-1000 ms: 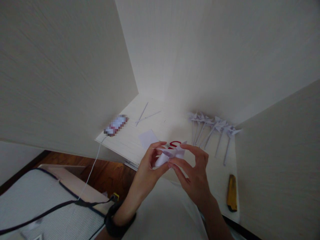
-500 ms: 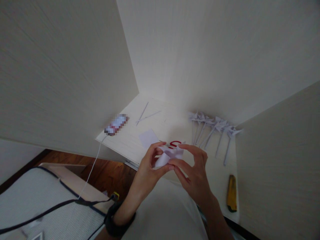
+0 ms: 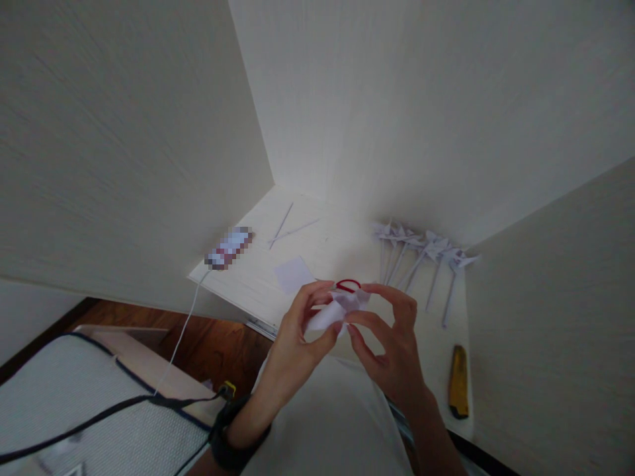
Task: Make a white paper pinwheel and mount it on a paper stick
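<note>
Between both hands, above the front of the white desk, is a partly folded white paper pinwheel (image 3: 327,315) with curled blades. My left hand (image 3: 297,334) pinches its left side between thumb and fingers. My right hand (image 3: 389,330) grips the right side, its fingertips close to the left thumb. Just beyond the fingers shows a red scissors handle (image 3: 348,285); the rest of the scissors is mostly hidden. A flat square of white paper (image 3: 292,274) lies on the desk left of the scissors.
Several finished paper pinwheels on sticks (image 3: 431,248) lie in a row at the back right. Two thin paper sticks (image 3: 292,230) cross near the back. A phone (image 3: 229,248) with a white cable (image 3: 186,324) rests at the left edge. A yellow utility knife (image 3: 459,383) lies front right.
My hands have shifted slightly right with the paper, and the right fingers have moved a little on the folds. The things on the desk stay in place.
</note>
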`<state>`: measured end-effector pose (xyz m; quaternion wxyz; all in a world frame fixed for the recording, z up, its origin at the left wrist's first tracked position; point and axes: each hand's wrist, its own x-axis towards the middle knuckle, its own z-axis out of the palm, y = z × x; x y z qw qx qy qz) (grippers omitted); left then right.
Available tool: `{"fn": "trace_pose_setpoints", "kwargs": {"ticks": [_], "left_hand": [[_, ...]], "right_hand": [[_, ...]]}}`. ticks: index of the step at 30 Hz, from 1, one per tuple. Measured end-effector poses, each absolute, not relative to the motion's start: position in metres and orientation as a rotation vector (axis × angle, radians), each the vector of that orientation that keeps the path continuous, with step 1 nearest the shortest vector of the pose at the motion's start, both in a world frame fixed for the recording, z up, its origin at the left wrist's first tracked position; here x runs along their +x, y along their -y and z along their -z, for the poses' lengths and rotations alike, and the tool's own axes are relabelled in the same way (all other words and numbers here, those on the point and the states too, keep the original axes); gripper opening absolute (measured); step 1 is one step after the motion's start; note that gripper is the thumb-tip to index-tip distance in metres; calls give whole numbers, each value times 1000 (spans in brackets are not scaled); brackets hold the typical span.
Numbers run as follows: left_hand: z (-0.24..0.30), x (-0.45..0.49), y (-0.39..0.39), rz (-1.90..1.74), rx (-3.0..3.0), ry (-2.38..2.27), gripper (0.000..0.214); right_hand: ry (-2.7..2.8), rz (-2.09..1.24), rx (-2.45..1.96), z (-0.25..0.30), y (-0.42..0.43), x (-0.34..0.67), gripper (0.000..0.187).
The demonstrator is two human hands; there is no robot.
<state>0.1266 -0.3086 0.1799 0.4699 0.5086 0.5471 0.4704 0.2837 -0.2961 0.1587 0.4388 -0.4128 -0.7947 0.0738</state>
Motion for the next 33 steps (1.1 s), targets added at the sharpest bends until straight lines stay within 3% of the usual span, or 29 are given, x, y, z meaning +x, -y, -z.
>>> {"fn": "trace_pose_setpoints", "kwargs": {"ticks": [33], "left_hand": [[-170,134,312,-1406,1268,-1370,31]], "right_hand": [[1646,-209,-1224,-157,302,256,9]]}}
